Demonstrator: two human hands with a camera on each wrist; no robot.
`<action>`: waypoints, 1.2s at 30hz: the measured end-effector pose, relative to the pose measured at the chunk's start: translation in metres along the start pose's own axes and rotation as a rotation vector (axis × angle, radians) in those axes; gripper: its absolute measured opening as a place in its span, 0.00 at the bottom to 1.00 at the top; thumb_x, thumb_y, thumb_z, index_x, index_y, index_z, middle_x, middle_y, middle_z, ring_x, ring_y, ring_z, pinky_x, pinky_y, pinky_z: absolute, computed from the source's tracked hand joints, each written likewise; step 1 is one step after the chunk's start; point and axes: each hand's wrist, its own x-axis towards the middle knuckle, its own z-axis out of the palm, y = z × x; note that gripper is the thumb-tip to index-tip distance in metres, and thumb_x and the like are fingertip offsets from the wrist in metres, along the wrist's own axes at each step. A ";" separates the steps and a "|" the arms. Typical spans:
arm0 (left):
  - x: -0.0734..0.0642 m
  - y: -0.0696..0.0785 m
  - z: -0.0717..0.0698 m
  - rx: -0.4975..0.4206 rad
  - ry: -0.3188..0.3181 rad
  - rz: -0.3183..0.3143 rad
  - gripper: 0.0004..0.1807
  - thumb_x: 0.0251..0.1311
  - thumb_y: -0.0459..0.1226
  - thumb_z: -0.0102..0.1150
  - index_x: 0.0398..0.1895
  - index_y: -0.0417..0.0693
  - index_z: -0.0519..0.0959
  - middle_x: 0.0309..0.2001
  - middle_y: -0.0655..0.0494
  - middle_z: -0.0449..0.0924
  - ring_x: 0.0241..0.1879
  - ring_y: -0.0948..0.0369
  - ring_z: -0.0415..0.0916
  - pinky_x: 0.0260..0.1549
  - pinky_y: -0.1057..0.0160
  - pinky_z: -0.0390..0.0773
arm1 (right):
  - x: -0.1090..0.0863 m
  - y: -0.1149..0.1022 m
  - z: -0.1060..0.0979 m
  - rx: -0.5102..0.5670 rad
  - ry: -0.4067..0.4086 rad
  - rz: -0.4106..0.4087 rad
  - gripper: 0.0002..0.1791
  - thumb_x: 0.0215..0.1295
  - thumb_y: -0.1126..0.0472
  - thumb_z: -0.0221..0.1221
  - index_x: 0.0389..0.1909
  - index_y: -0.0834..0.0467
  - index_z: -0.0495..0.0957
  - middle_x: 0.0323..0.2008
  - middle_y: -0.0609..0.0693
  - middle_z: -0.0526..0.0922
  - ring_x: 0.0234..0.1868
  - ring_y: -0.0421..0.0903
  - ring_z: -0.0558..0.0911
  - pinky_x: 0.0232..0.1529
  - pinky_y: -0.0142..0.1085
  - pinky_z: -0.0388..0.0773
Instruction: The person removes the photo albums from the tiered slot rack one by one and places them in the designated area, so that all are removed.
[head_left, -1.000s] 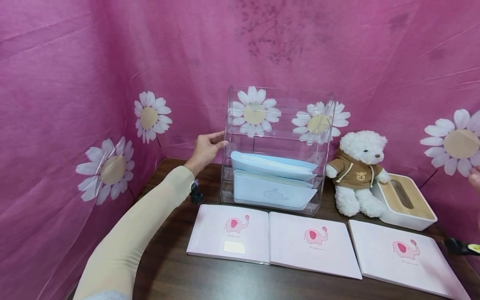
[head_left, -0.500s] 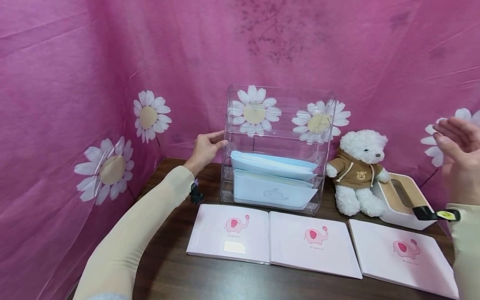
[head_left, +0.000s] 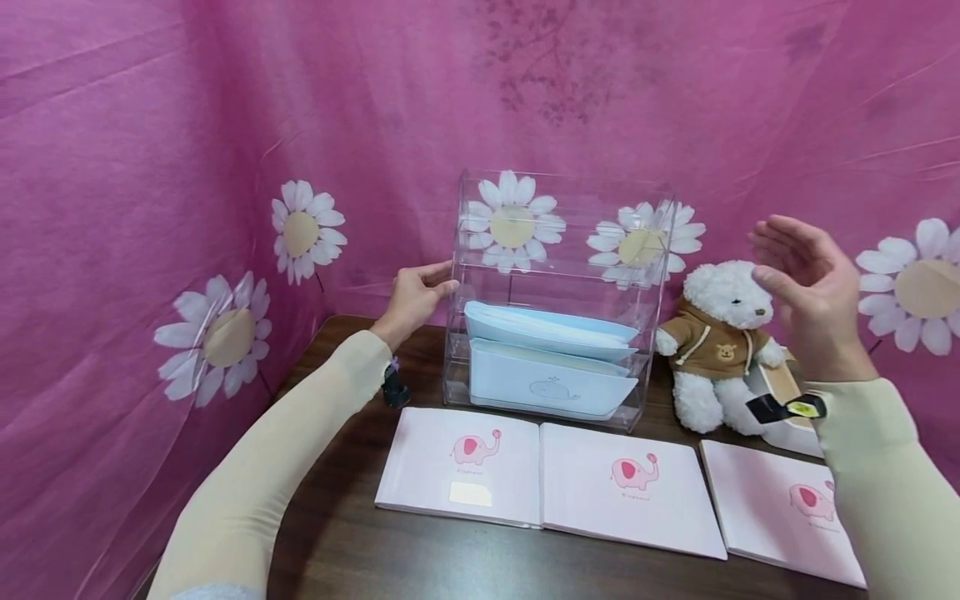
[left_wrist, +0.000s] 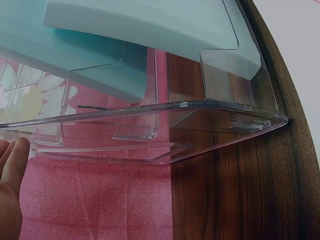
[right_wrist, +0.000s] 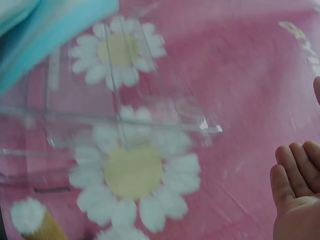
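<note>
A clear acrylic tiered rack [head_left: 558, 287] stands upright on the table. Two light blue booklets lean in its lower tiers: the rear one [head_left: 543, 325] and the front one with a whale drawing [head_left: 551, 383]. My left hand [head_left: 411, 302] touches the rack's left side panel, its fingers straight in the left wrist view [left_wrist: 12, 175]. My right hand [head_left: 813, 283] is raised in the air to the right of the rack, overlapping the white teddy bear [head_left: 723, 292] in the head view. Its fingers are relaxed and hold nothing, as the right wrist view also shows [right_wrist: 297, 185].
In front of the rack lie three pink elephant booklets in a row: left [head_left: 435, 450], middle [head_left: 585, 500], right [head_left: 757, 508]. The right forearm partly covers the last one and a white box [head_left: 791, 437] with a wooden top. Pink flowered cloth [head_left: 375, 100] hangs behind the dark table [head_left: 360, 542].
My right hand has come in from the right edge and moved left toward the rack, passing in front of the box and bear. My left hand stays at the rack's side.
</note>
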 end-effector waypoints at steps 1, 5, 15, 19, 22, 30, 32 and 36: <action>0.000 0.000 0.000 -0.006 -0.002 0.001 0.26 0.64 0.38 0.68 0.66 0.51 0.78 0.63 0.49 0.81 0.62 0.57 0.81 0.61 0.58 0.81 | -0.002 0.003 0.004 -0.019 -0.032 0.014 0.31 0.55 0.90 0.52 0.63 0.80 0.67 0.55 0.65 0.82 0.57 0.54 0.83 0.63 0.35 0.79; 0.001 -0.001 0.002 -0.014 0.002 -0.003 0.26 0.64 0.38 0.68 0.66 0.51 0.78 0.63 0.50 0.81 0.63 0.57 0.80 0.62 0.59 0.80 | -0.011 0.016 0.020 -0.109 -0.153 0.106 0.30 0.58 0.88 0.52 0.64 0.75 0.68 0.58 0.58 0.82 0.62 0.48 0.80 0.68 0.30 0.74; 0.001 -0.001 0.003 -0.006 -0.008 -0.019 0.26 0.64 0.38 0.68 0.66 0.53 0.78 0.63 0.51 0.81 0.63 0.58 0.80 0.63 0.58 0.80 | -0.028 0.041 0.049 -0.290 -0.345 0.259 0.32 0.63 0.83 0.55 0.69 0.69 0.66 0.65 0.52 0.77 0.68 0.43 0.75 0.64 0.24 0.75; 0.003 -0.001 0.002 -0.019 0.001 -0.017 0.26 0.63 0.38 0.69 0.65 0.53 0.79 0.62 0.51 0.82 0.62 0.57 0.81 0.63 0.58 0.80 | -0.031 0.046 0.056 -0.287 -0.388 0.268 0.33 0.63 0.83 0.55 0.70 0.68 0.66 0.65 0.51 0.77 0.67 0.43 0.76 0.59 0.25 0.79; 0.002 -0.001 0.001 -0.014 0.000 -0.027 0.26 0.63 0.38 0.69 0.65 0.54 0.79 0.62 0.51 0.82 0.63 0.58 0.80 0.63 0.58 0.80 | -0.034 0.049 0.060 -0.305 -0.433 0.267 0.33 0.62 0.82 0.56 0.70 0.69 0.65 0.66 0.52 0.76 0.68 0.43 0.75 0.64 0.25 0.76; 0.001 -0.002 0.000 0.013 0.003 -0.032 0.25 0.64 0.39 0.68 0.66 0.55 0.79 0.63 0.53 0.82 0.64 0.58 0.78 0.63 0.57 0.80 | -0.044 0.059 0.065 -0.368 -0.479 0.299 0.34 0.61 0.80 0.60 0.70 0.67 0.67 0.66 0.50 0.76 0.69 0.41 0.74 0.72 0.25 0.68; 0.001 -0.002 0.000 0.007 -0.001 -0.033 0.26 0.64 0.39 0.68 0.66 0.55 0.79 0.63 0.52 0.82 0.64 0.58 0.79 0.63 0.58 0.80 | -0.047 0.062 0.065 -0.384 -0.484 0.311 0.34 0.61 0.79 0.61 0.69 0.67 0.67 0.65 0.47 0.77 0.68 0.38 0.75 0.71 0.25 0.69; 0.001 0.000 0.001 0.004 -0.002 -0.031 0.26 0.63 0.39 0.69 0.65 0.54 0.79 0.63 0.52 0.82 0.64 0.58 0.79 0.63 0.59 0.80 | -0.050 0.067 0.066 -0.447 -0.519 0.311 0.34 0.60 0.79 0.63 0.69 0.66 0.68 0.64 0.47 0.78 0.67 0.37 0.76 0.69 0.26 0.71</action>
